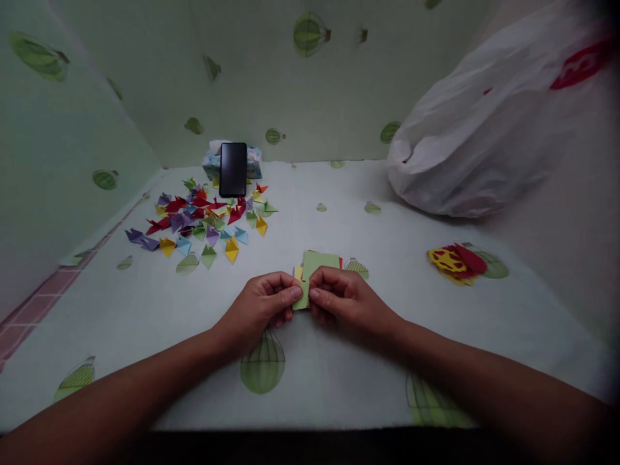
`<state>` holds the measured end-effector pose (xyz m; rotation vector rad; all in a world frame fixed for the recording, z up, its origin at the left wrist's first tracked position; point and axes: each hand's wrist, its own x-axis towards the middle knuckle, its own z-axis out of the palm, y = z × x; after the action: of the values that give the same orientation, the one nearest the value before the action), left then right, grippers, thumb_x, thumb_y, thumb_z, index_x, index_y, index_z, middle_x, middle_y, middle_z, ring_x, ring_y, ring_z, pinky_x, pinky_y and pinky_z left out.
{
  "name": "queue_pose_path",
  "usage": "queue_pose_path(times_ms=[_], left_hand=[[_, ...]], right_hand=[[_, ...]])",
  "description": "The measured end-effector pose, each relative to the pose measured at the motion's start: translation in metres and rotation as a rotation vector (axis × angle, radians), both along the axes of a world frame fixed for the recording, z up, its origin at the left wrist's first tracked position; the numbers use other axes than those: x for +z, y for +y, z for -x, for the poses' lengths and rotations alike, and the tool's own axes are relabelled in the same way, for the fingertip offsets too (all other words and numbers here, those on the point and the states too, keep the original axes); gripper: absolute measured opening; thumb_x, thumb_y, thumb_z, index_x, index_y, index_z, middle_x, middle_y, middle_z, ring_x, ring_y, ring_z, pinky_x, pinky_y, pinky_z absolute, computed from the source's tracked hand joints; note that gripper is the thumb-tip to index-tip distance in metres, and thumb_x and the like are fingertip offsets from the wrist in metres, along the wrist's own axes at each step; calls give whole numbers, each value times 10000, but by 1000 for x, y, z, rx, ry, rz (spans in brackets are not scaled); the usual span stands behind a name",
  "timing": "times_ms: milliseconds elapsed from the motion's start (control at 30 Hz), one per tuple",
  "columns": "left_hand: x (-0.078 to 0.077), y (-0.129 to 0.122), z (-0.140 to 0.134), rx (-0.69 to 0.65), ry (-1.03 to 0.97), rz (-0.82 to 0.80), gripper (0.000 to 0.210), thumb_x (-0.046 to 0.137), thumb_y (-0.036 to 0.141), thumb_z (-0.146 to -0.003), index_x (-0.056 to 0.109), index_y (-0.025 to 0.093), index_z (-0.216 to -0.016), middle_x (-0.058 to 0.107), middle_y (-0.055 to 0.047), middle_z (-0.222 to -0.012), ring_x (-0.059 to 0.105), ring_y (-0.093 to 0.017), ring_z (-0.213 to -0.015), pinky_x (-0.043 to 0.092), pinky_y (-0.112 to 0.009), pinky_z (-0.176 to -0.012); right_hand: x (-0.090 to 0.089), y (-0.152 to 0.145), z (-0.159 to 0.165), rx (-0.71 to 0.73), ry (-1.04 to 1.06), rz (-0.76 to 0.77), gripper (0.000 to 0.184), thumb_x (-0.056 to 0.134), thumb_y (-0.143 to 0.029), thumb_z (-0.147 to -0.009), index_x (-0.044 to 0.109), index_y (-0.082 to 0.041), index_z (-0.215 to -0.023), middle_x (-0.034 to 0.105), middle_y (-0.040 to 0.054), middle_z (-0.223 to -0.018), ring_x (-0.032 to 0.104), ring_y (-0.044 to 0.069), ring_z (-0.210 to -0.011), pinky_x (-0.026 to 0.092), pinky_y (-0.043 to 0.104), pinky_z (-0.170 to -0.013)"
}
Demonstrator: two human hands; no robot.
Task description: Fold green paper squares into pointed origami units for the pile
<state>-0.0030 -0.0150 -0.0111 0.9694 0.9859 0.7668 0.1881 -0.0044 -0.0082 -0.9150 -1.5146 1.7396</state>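
Between both hands is a small light-green piece of paper [301,301], held over the near middle of the table. My left hand [266,298] pinches its left side between thumb and fingers. On the other side, the thumb and forefinger of my right hand [341,298] pinch it too. Just behind the fingers lies a stack of coloured paper squares [321,260], green on top, with red and yellow edges showing. My hands cover part of the stack and of the held paper, so its folds are hard to make out.
Many small folded paper figures [208,219] are spread at the back left. A black phone [233,169] leans on a tissue box [254,163] there. At the right lie red and yellow paper cut-outs [455,261]. A big white plastic bag [465,142] bulges over the back right.
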Motion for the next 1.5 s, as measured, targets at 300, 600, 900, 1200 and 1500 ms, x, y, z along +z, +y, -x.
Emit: queue_pose_path(times_ms=[300,600,900,1200,1500], left_hand=[[3,0,0,-16,52,-2,200,716,334,-789,626,158,-821,547,43,-602,434,-54,-482,296,-171,-444],[-1,0,2,-62,26,-2,223,702,366,-813,622,158,-808,528,46,-615,430,-53,-502,294,-174,-467],[3,3,2,-109,60,-1,227,696,353,-794,601,147,-775,523,44,-627,417,-51,-496,281,-185,-464],[9,-1,-1,-173,182,-71,217,668,350,-795,584,159,-735,460,69,-577,359,-54,-470,271,-199,-464],[5,2,2,-233,113,-26,277,681,402,-797,557,164,-728,542,39,-537,413,-61,-440,279,-196,-446]], right_hand=[[1,0,1,-9,13,51,182,640,-316,-819,530,-172,-798,584,-32,-609,516,79,-487,413,215,-478],[-1,0,1,-4,0,59,166,620,-314,-831,525,-179,-808,585,-34,-610,519,85,-475,397,214,-454],[0,-3,1,-58,-32,-35,201,587,-335,-874,552,-170,-765,587,-27,-604,529,87,-481,426,224,-487],[2,-3,1,21,-132,-29,358,650,-451,-846,537,-168,-658,500,-48,-490,420,70,-434,307,199,-423],[10,-5,-1,-19,-241,-156,340,553,-354,-894,459,-191,-610,489,-48,-475,401,69,-423,293,203,-414]])
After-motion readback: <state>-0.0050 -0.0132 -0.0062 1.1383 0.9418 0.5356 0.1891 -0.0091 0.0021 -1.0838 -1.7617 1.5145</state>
